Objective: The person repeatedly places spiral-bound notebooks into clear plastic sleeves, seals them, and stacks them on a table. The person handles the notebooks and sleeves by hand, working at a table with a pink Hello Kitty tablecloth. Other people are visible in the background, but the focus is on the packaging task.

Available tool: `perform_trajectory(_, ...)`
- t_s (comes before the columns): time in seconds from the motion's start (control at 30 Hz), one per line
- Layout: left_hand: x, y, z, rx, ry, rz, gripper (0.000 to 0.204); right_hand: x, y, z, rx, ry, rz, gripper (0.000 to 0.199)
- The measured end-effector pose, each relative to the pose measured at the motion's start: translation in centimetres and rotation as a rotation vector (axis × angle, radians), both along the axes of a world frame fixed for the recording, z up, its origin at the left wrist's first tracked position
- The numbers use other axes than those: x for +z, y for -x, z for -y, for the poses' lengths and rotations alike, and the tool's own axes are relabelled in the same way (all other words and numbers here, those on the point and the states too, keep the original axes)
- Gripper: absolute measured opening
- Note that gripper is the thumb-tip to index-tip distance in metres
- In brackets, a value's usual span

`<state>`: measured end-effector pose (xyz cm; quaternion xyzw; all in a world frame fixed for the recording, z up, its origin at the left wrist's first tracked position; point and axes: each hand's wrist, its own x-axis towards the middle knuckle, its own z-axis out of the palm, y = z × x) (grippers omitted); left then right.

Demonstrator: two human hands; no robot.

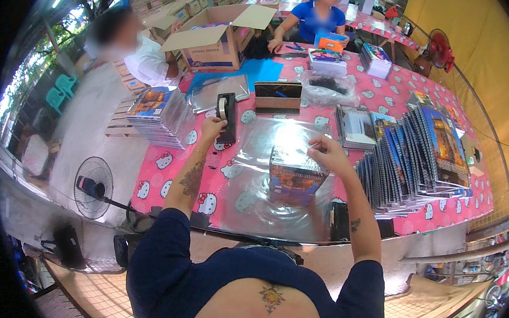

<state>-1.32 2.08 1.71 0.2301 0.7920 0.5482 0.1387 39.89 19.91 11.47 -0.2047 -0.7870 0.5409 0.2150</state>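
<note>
Notebook stack (295, 176) under clear wrap (265, 177); right hand (326, 153) pinched shut on tape strip above it; left hand (213, 127) curled on tape dispenser (227, 116), far left.

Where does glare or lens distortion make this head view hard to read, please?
In the head view, bright glare sits on the clear plastic sheet between the left hand and right hand, washing out the wrapped notebook stack top; the table edge bows with fisheye distortion; the rim is black vignette.
</note>
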Motion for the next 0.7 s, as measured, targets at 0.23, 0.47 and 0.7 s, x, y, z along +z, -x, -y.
perform_trajectory(0.23, -1.3, -1.7, 0.0, 0.135, -0.25, 0.353, 0.014, 0.5, -0.5, 0.1, 0.0, 0.086, 0.032, 0.03)
perform_trajectory(0.47, -3.3, -5.9, 3.9, 0.211, 0.053, -0.115, 0.017, 1.0, -0.6, 0.7, -0.026, 0.031, 0.041, 0.03)
perform_trajectory(0.7, 15.0, -12.5, -1.2, -0.788, 0.228, -0.889, 0.028, 0.9, -0.6, 1.0, -0.014, 0.044, -0.002, 0.03)
